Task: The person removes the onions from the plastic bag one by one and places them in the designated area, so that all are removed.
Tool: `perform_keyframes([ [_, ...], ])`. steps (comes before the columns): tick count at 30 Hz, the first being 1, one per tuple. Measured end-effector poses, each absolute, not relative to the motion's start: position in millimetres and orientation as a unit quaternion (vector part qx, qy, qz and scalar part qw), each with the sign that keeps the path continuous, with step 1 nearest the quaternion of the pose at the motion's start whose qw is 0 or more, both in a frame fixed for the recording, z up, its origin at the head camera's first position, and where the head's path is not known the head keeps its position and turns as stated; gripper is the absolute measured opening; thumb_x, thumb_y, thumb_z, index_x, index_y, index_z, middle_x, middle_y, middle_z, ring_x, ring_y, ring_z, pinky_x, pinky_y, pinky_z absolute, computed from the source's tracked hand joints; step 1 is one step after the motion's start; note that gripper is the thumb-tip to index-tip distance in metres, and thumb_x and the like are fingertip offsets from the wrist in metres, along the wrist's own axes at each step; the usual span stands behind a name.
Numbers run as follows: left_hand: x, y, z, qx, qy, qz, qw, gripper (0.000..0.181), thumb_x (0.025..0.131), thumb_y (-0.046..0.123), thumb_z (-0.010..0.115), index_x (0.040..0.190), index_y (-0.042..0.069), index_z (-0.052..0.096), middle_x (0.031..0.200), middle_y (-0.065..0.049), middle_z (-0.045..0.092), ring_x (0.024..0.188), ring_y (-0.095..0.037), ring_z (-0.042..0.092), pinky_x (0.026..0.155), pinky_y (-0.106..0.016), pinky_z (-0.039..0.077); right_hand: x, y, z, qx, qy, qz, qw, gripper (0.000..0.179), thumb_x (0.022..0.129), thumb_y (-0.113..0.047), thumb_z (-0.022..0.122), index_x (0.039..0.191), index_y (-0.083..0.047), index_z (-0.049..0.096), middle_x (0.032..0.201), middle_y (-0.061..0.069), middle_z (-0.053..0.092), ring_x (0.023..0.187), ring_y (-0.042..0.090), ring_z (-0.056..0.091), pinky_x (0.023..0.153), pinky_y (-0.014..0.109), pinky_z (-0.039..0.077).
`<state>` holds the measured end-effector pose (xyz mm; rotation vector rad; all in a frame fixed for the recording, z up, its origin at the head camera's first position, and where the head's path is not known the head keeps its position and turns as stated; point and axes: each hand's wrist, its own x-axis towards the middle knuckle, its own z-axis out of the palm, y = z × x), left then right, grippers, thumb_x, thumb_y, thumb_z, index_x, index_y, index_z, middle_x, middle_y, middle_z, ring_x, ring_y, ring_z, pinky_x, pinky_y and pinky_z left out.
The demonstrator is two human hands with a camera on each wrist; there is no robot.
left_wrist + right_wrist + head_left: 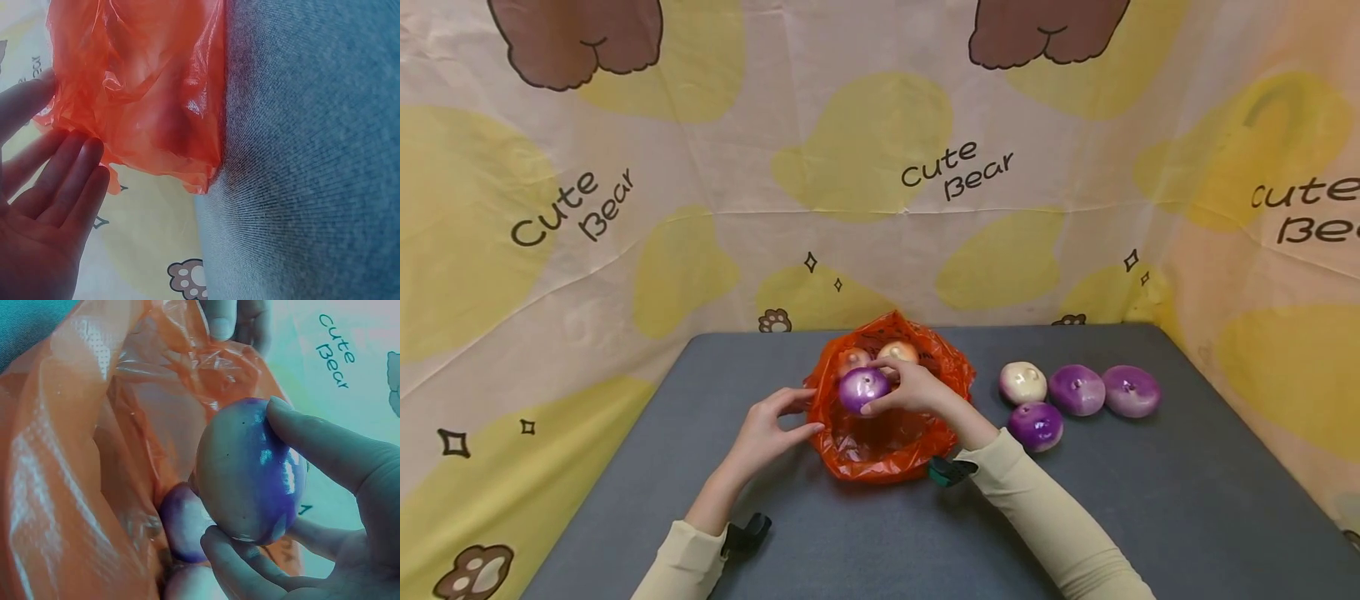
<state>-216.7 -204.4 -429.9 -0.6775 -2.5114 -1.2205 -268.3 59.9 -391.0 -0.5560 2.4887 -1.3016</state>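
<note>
My right hand pinches a purple onion between thumb and fingers, over the mouth of an orange plastic bag. In the right wrist view this onion looks pale on one side and purple on the other. Two lighter onions, one pinkish and one pale, show inside the bag. My left hand touches the bag's left side with fairly straight fingers; the left wrist view has the fingers against the plastic.
Right of the bag, a white onion and several purple onions, one of them nearest the front, lie grouped on the grey table. A printed cloth hangs behind the table's far edge.
</note>
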Motion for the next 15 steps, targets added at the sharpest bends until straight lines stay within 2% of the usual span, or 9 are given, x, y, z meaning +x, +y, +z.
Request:
perform_keyframes([
  [9,-216,-203,-429,-0.235,-0.866,-0.420,0.133,0.046,0.076,0.024,0.080,0.118,0.013,0.065,0.110,-0.002,0.066,0.096,-0.019,0.066,0.084,-0.048,0.054,-258,79,-382,-0.213,0.862,-0.446,0.108,0.076,0.069,-0.033,0.085,0.135,-0.020,0.049,0.118,0.012,0.064,0.105,0.025,0.062,0.091,0.040,0.052],
  [15,-216,-202,-430,-0.245,-0.862,-0.419,0.145,0.046,0.075,0.022,0.081,0.117,0.012,0.065,0.109,-0.002,0.067,0.094,-0.018,0.066,0.083,-0.046,0.055,-251,95,-375,-0.218,0.860,-0.450,0.103,0.077,0.071,-0.034,0.084,0.137,-0.021,0.047,0.124,0.011,0.061,0.105,0.027,0.061,0.089,0.040,0.054],
])
